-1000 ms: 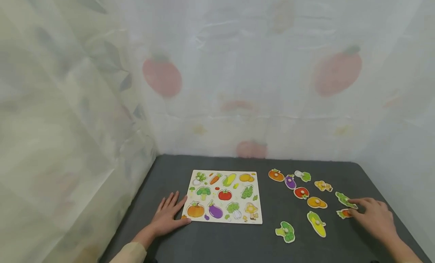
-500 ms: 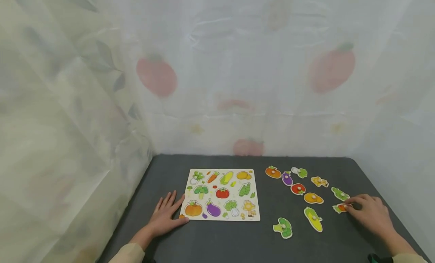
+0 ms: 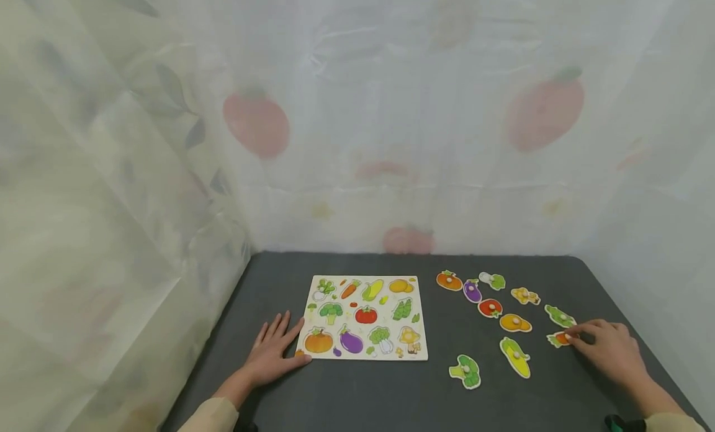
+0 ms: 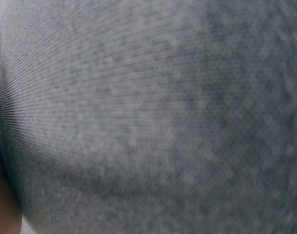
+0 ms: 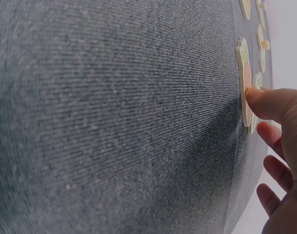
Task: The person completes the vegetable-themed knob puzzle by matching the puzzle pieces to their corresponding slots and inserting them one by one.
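My right hand pinches the carrot puzzle piece by its knob, at the right of the table. In the right wrist view the thumb and index finger meet at the knob of the carrot piece, which lies close to the cloth; the other fingers are loosely curled. Just beyond it lies the green pea pod piece. My left hand is spread flat, thumb and index finger at the left edge of the vegetable puzzle board. The left wrist view shows mostly grey cloth.
Loose knobbed pieces lie right of the board: a corn piece, a broccoli piece, a tomato piece, an eggplant piece and several others. Printed curtains enclose the back and sides of the dark table.
My right index finger has moved from the pea pod piece to the carrot piece's knob, joining the thumb. The left hand stays at the board. The head view has shifted slightly.
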Action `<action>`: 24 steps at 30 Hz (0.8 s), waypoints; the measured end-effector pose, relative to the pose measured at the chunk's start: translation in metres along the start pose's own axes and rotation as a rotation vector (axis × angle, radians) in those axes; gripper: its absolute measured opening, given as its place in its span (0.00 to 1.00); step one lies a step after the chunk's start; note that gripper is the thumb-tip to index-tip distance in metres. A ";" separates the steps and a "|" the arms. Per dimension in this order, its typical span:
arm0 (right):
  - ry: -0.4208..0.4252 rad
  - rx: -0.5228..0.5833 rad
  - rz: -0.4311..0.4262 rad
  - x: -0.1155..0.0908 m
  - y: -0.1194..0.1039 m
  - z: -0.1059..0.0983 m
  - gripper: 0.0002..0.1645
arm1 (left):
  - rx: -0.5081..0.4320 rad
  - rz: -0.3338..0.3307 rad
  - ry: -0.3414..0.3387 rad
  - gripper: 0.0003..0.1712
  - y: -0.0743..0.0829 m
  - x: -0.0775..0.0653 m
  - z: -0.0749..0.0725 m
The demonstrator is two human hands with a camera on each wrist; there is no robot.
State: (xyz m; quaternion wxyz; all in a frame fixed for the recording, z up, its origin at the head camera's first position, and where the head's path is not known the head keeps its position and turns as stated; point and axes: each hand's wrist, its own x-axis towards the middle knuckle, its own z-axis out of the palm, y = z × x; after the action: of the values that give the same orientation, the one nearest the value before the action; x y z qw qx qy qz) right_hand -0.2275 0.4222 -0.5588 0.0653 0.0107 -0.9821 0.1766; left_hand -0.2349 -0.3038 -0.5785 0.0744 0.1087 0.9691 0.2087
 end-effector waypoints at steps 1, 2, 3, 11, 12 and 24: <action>-0.001 -0.004 -0.004 0.000 0.000 0.000 0.11 | 0.001 0.001 0.000 0.57 0.000 0.000 0.000; -0.001 -0.009 -0.009 0.001 0.000 -0.001 0.11 | 0.001 0.003 0.001 0.58 0.000 0.001 0.000; -0.006 -0.012 -0.012 0.001 0.001 -0.001 0.11 | 0.004 0.004 0.000 0.58 0.000 0.001 0.000; -0.009 -0.025 -0.061 -0.001 -0.005 -0.002 0.07 | 0.010 0.001 0.007 0.58 0.000 0.001 0.000; -0.009 -0.021 -0.063 -0.002 -0.006 -0.002 0.08 | 0.007 0.006 0.014 0.58 0.000 0.001 0.000; -0.018 0.064 -0.062 -0.010 -0.015 0.007 0.14 | 0.000 0.036 0.049 0.57 0.001 -0.002 0.000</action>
State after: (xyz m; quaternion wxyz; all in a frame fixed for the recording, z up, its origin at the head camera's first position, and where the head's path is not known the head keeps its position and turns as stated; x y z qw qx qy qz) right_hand -0.2179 0.4058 -0.5611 0.0613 0.0449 -0.9756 0.2059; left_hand -0.2334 -0.3037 -0.5778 0.0466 0.1209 0.9685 0.2126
